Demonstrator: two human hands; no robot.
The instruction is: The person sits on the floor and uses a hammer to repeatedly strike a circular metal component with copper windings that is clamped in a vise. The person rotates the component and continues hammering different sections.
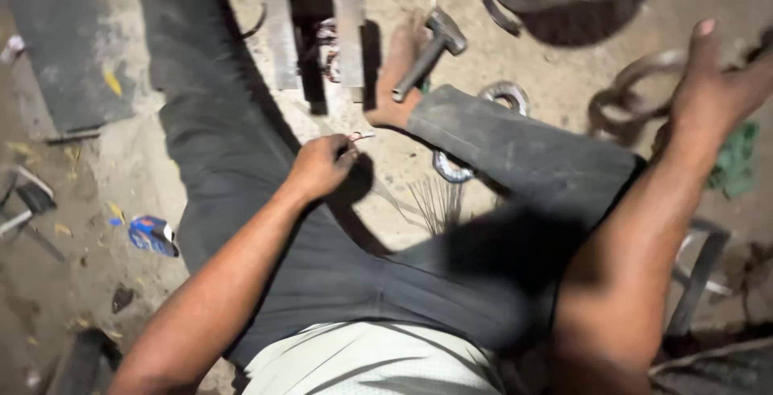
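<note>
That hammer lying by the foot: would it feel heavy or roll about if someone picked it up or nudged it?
The hammer has a chunky dark metal head, so it is probably head-heavy and would tip that way when lifted. Its blocky head should stop it rolling on the gritty floor. The handle looks rigid, not floppy.
</note>
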